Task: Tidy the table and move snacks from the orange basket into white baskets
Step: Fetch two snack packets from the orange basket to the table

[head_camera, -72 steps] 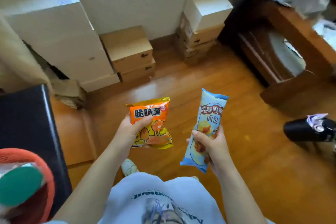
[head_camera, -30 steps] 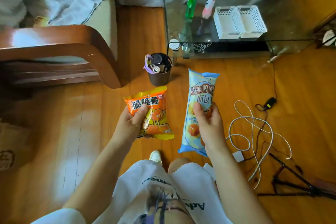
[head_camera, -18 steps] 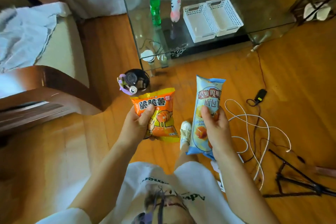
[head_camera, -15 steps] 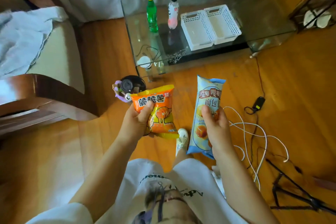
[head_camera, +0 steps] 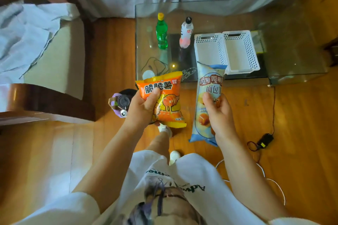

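My left hand (head_camera: 141, 109) grips an orange snack bag (head_camera: 165, 97) held upright over the wooden floor. My right hand (head_camera: 220, 115) holds a long pale-blue bread packet (head_camera: 206, 86), its top edge overlapping the near corner of the left white basket (head_camera: 208, 49). A second white basket (head_camera: 239, 49) stands right beside it; both sit empty on the glass table (head_camera: 292, 42) ahead of me. The orange basket is out of view.
A green bottle (head_camera: 161, 32) and a white-pink bottle (head_camera: 186, 33) stand on the table's left part. A dark bin (head_camera: 121, 101) sits on the floor left of my hand. An armchair with cloth (head_camera: 36, 42) is at left; cables and an adapter (head_camera: 265, 141) lie at right.
The view has swung from the boxes by the wall round to the glass table, which is now closer. Both hands kept hold of their packets.
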### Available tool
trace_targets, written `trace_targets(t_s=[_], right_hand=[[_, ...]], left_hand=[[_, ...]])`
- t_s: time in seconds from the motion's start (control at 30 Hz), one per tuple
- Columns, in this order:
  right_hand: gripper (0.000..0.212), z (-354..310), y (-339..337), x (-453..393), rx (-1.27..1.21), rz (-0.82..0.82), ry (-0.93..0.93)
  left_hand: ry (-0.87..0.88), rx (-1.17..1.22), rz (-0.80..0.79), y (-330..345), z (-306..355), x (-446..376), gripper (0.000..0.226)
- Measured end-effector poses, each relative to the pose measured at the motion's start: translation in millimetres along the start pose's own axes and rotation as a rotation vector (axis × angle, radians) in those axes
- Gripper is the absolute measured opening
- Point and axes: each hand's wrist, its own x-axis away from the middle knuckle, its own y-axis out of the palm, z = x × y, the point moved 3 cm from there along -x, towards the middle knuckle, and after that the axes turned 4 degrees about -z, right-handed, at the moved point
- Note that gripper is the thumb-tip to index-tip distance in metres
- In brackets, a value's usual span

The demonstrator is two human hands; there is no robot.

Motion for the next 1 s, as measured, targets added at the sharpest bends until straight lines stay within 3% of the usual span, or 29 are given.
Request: trace_targets(t_s=[0.33, 0.53, 0.63, 0.7, 0.77, 0.87, 1.0], right_hand=[[0.007, -55.1, 19.1, -155.2, 0.048, -0.031, 0.055], [0.008, -61.5, 35.1, -241.0, 0.068, -0.044, 0.177], [0.008, -39.8, 41.0, -277.4, 0.025, -0.03, 0.271], [0.007, -15.5, 43.4, -300.5, -0.011, -0.021, 0.332], [0.01, 10.1, 44.7, -322.5, -0.002, -0.024, 0.403], [0.021, 46.8, 49.3, -351.4, 0.073, -0.12, 0.539], [0.035, 92.4, 53.4, -389.8, 0.248, -0.276, 0.584]], left_hand=[[-0.033, 0.104, 0.104, -23.7, 27.9, -160.7, 0.015], [-0.221, 0.106, 0.1, -26.0, 44.3, -250.2, 0.017], [-0.299, 0.146, 0.134, -26.6, 29.9, -279.8, 0.028], [-0.364, 0.201, 0.153, -25.7, 8.1, -298.5, 0.023], [-0.513, 0.237, 0.207, -25.0, -20.9, -316.6, 0.037], [-0.735, 0.228, 0.309, -23.9, -66.2, -343.5, 0.06], [-0.887, 0.142, 0.386, -23.6, -118.3, -377.0, 0.055]])
